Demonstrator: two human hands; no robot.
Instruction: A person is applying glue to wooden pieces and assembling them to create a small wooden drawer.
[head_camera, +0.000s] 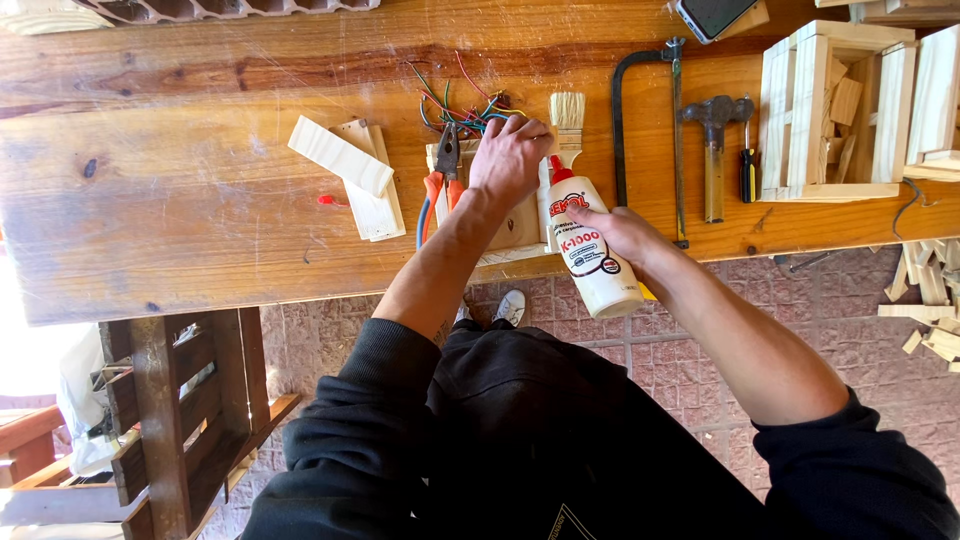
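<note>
On table (180, 200): left hand (510, 155) pressed flat on small wood piece (515, 225); right hand (625, 232) gripping white glue bottle (592, 250), nozzle down. Step: gluing. Next: steady squeeze along joint.

A white glue bottle (592, 250) with a red pointed cap and a red, white and black label (583, 247) lay tilted over the near edge of the wooden workbench (180, 200), while a phone with a dark screen (712, 14) rested at its far edge.
</note>
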